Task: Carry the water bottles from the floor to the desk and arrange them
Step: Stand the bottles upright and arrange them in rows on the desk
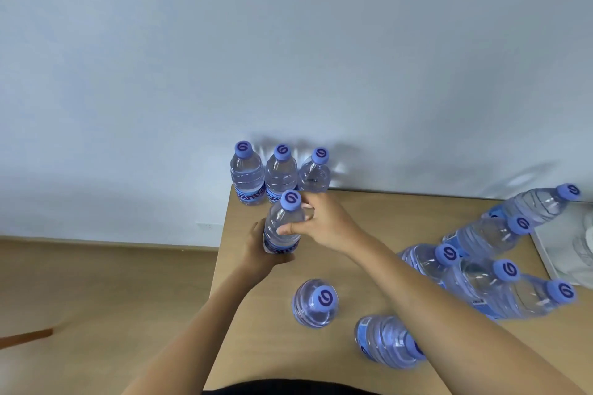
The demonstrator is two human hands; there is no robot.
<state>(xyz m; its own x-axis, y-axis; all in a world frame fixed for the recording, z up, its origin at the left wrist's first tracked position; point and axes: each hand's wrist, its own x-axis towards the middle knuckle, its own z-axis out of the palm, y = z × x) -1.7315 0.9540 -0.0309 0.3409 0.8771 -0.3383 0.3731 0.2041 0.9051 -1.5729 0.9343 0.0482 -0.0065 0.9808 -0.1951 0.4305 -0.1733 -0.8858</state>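
Both hands wrap one upright bottle: left hand low at its label, right hand at its shoulder. Full, probably heavy, slick plastic; best held mid-body.

bottles: clear glossy plastic, matt caps | desk: smooth matt wood | wall: matt

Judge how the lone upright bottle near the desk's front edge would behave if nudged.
The lone bottle looks full, so probably heavy enough to slide before tipping. It is tall and narrow, so a push near its cap might topple it, and its round body would likely roll on the desk.
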